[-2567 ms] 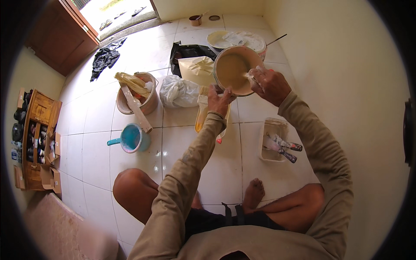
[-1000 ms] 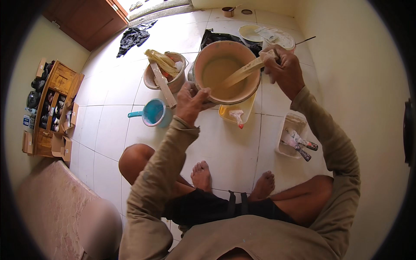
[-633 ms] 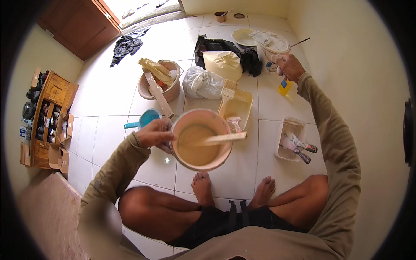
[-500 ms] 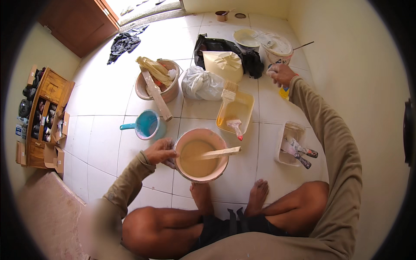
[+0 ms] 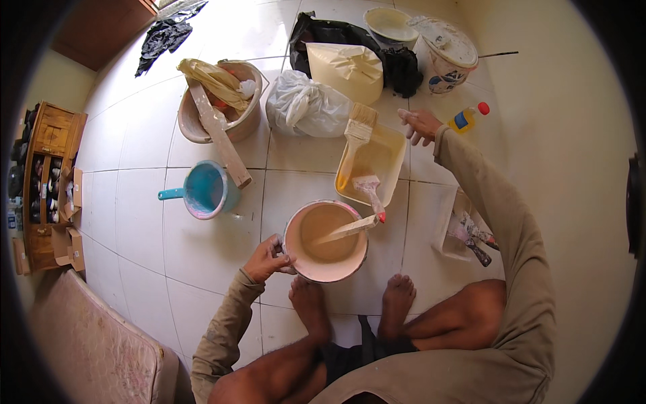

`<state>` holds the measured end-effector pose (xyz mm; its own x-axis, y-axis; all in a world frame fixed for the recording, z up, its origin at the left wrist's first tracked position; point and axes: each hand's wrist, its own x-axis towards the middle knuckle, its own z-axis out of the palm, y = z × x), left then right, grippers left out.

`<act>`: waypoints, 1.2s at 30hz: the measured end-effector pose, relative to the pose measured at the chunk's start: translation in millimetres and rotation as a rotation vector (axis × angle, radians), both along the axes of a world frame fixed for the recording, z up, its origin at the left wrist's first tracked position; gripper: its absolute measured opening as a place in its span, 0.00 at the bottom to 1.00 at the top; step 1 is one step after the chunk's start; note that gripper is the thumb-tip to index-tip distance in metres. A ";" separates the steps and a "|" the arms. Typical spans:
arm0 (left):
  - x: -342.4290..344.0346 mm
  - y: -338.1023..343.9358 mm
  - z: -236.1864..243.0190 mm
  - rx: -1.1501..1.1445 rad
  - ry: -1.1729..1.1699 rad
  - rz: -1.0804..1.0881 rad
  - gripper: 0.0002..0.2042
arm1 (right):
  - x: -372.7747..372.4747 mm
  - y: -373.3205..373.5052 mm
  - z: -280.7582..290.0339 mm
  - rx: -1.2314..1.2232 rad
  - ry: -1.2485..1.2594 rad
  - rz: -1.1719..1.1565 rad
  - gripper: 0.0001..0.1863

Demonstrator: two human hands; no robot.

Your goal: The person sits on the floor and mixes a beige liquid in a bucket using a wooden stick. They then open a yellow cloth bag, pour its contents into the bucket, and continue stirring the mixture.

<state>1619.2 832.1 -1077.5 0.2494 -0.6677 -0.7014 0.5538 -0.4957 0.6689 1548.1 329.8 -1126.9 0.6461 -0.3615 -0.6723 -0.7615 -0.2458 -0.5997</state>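
Head view: a round pink bucket (image 5: 325,241), part-filled with smooth beige paint and crossed by one flat stirring stick (image 5: 350,228), stands on the tiled floor (image 5: 134,222) just beyond the person's two bare feet. The left hand (image 5: 266,258) closes its fingers on the bucket's near-left rim. The right hand (image 5: 420,124), loosely open and holding nothing, hovers beside one small yellow bottle (image 5: 465,118), near one yellow tray (image 5: 374,163) bearing two brushes.

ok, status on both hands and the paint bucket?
Left hand grips the paint bucket rim, stir stick inside. Right hand open, empty, beside the yellow bottle. Paint tray with brush between them.
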 end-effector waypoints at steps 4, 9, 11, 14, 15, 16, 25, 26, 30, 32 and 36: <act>0.0 2.1 11.5 -0.005 0.000 -0.009 0.18 | -24.8 41.2 15.2 0.160 0.069 -0.097 0.40; -2.3 20.7 8.3 -0.008 -0.039 0.057 0.17 | -57.2 70.9 15.4 0.367 -0.025 -0.214 0.37; -4.0 28.9 3.8 0.004 -0.050 0.105 0.17 | -61.8 78.5 11.7 0.378 -0.082 -0.261 0.33; -6.1 33.8 -4.9 -0.028 -0.067 0.157 0.16 | -66.7 76.2 1.4 0.326 -0.112 -0.298 0.33; -6.6 35.8 -7.6 -0.036 -0.069 0.167 0.16 | -65.6 75.5 -0.2 0.307 -0.129 -0.299 0.33; -7.3 37.3 -9.4 -0.045 -0.071 0.177 0.16 | -64.5 73.3 -1.1 0.288 -0.147 -0.300 0.33; -14.6 38.9 -6.8 -0.049 -0.093 0.204 0.20 | -41.8 76.6 21.9 -0.476 -0.211 0.076 0.28; -14.3 40.6 -8.4 -0.042 -0.095 0.207 0.20 | -34.2 84.7 22.5 -0.369 -0.235 0.109 0.27; -13.9 40.4 -14.1 -0.035 -0.103 0.210 0.19 | 1.9 122.5 5.9 0.022 -0.082 0.027 0.25; -14.9 35.0 -16.6 -0.031 -0.110 0.203 0.19 | 5.5 123.0 1.3 0.103 -0.037 -0.048 0.23; -17.5 26.7 -18.3 -0.046 -0.082 0.222 0.15 | -0.2 107.9 -9.2 0.083 -0.222 -0.145 0.17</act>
<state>1601.7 858.8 -1095.8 0.4483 -0.6210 -0.6429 0.5890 -0.3357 0.7351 1547.9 437.7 -1136.0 0.7263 -0.4102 -0.5515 -0.6330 -0.0865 -0.7693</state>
